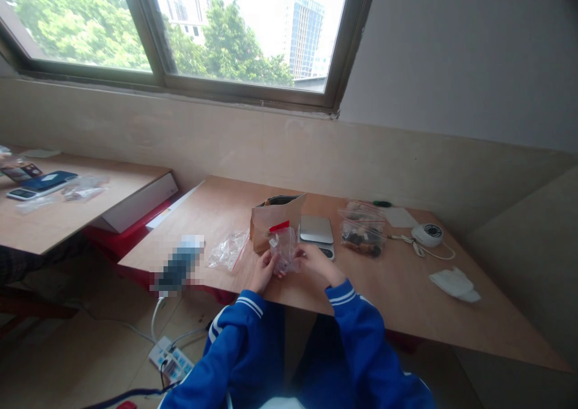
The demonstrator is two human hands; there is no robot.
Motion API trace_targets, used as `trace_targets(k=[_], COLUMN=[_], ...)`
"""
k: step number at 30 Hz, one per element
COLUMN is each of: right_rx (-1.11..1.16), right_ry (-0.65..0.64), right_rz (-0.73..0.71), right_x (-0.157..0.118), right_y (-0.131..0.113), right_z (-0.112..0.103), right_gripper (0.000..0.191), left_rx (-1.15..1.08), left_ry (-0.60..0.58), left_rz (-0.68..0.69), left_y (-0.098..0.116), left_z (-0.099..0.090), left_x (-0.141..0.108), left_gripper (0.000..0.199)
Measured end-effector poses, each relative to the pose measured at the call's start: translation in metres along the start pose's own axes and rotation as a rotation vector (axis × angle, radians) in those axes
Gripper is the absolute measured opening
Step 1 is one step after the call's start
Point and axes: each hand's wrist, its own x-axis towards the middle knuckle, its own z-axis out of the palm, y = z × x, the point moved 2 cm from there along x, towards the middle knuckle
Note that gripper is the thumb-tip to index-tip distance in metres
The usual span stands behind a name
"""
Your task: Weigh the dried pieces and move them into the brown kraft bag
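A small clear plastic bag (285,247) with a red strip at its top is held between my two hands near the table's front edge. My left hand (264,270) has its fingers closed on the bag's lower left side. On the right side of the bag, my right hand (316,262) pinches its edge. Right behind the bag stands an open brown paper bag (262,225). A small scale with a metal plate (315,230) lies just beyond my right hand. Loose clear bags (228,250) lie left of the paper bag.
Filled zip bags (363,234) lie right of the scale. Further right are a small white fan (427,234) with a cable and a crumpled white tissue (455,284). A blurred phone (178,267) is at the left edge, cabled to a power strip (171,361) on the floor.
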Motion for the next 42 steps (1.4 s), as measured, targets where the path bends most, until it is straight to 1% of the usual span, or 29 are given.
trace_targets(k=[2, 3, 5, 7, 9, 11, 12, 13, 15, 16, 18, 21, 25, 27, 29, 31, 33, 34, 35, 36, 37, 39, 40, 42], right_rx=[-0.065, -0.12, -0.2, -0.201, -0.164, -0.135, -0.131, -0.133, -0.128, -0.114, -0.066, 0.001, 0.119, 0.11, 0.063, 0.054, 0.108, 0.14, 0.166, 0.187, 0.198, 0.229, 0.247, 0.305], right_ry=[0.035, 0.08, 0.204, 0.376, 0.549, 0.652, 0.663, 0.647, 0.587, 0.565, 0.56, 0.554, 0.476, 0.458, 0.479, 0.557, 0.662, 0.702, 0.724, 0.718, 0.683, 0.548, 0.466, 0.304], right_rz=[-0.008, -0.019, -0.082, -0.182, -0.28, -0.333, -0.345, -0.353, -0.365, -0.37, -0.386, -0.423, -0.452, -0.462, -0.471, -0.464, -0.413, -0.364, -0.298, -0.217, -0.13, 0.04, 0.092, 0.115], right_x=[0.001, 0.002, 0.007, 0.015, 0.027, 0.044, 0.053, 0.062, 0.076, 0.08, 0.084, 0.081, 0.075, 0.072, 0.066, 0.056, 0.043, 0.036, 0.03, 0.025, 0.021, 0.015, 0.013, 0.011], right_y=[-0.014, -0.024, -0.049, -0.076, -0.095, -0.101, -0.1, -0.097, -0.088, -0.083, -0.074, -0.067, -0.064, -0.065, -0.068, -0.07, -0.067, -0.061, -0.054, -0.045, -0.035, -0.014, -0.006, 0.004], right_z=[-0.023, -0.036, -0.063, -0.086, -0.1, -0.104, -0.101, -0.097, -0.086, -0.081, -0.073, -0.07, -0.072, -0.073, -0.073, -0.072, -0.068, -0.063, -0.057, -0.048, -0.038, -0.016, -0.005, 0.014], right_gripper=[0.015, 0.014, 0.013, 0.01, 0.007, 0.007, 0.008, 0.009, 0.012, 0.013, 0.015, 0.017, 0.019, 0.02, 0.021, 0.025, 0.026, 0.025, 0.025, 0.024, 0.024, 0.024, 0.024, 0.026], left_rx=[0.009, 0.012, 0.01, 0.005, 0.004, 0.007, 0.007, 0.006, 0.0, -0.003, -0.009, -0.022, -0.04, -0.047, -0.05, -0.055, -0.061, -0.063, -0.065, -0.064, -0.06, -0.05, -0.045, -0.02], left_ry=[-0.001, -0.001, 0.0, 0.007, 0.012, 0.017, 0.017, 0.016, 0.019, 0.018, 0.016, 0.014, 0.014, 0.009, 0.02, 0.048, 0.076, 0.084, 0.086, 0.085, 0.081, 0.073, 0.068, 0.04], left_rz=[-0.003, -0.006, -0.009, -0.007, -0.007, -0.008, -0.009, -0.01, -0.011, -0.014, -0.024, -0.044, -0.056, -0.064, -0.067, -0.051, -0.031, -0.026, -0.027, -0.031, -0.037, -0.044, -0.046, -0.04], left_y=[0.0, 0.0, 0.001, 0.002, 0.003, 0.004, 0.003, 0.002, 0.001, 0.0, -0.002, -0.002, -0.003, -0.003, -0.003, -0.002, 0.0, 0.0, 0.0, 0.0, 0.0, -0.002, -0.003, -0.007], left_z=[0.0, 0.0, 0.001, 0.001, 0.002, 0.002, 0.002, 0.002, 0.001, 0.001, 0.0, 0.0, 0.0, 0.0, 0.0, -0.001, -0.001, -0.001, -0.001, -0.001, -0.002, -0.002, -0.002, -0.002], left_x=[0.0, 0.0, 0.0, -0.001, -0.001, -0.001, -0.001, -0.001, 0.0, 0.0, 0.001, 0.001, 0.001, 0.001, 0.001, 0.001, 0.001, 0.001, 0.001, 0.001, 0.001, 0.002, 0.002, 0.002], left_gripper=[0.043, 0.042, 0.041, 0.04, 0.039, 0.039, 0.039, 0.038, 0.038, 0.038, 0.038, 0.038, 0.04, 0.041, 0.041, 0.04, 0.041, 0.042, 0.042, 0.043, 0.043, 0.044, 0.044, 0.044])
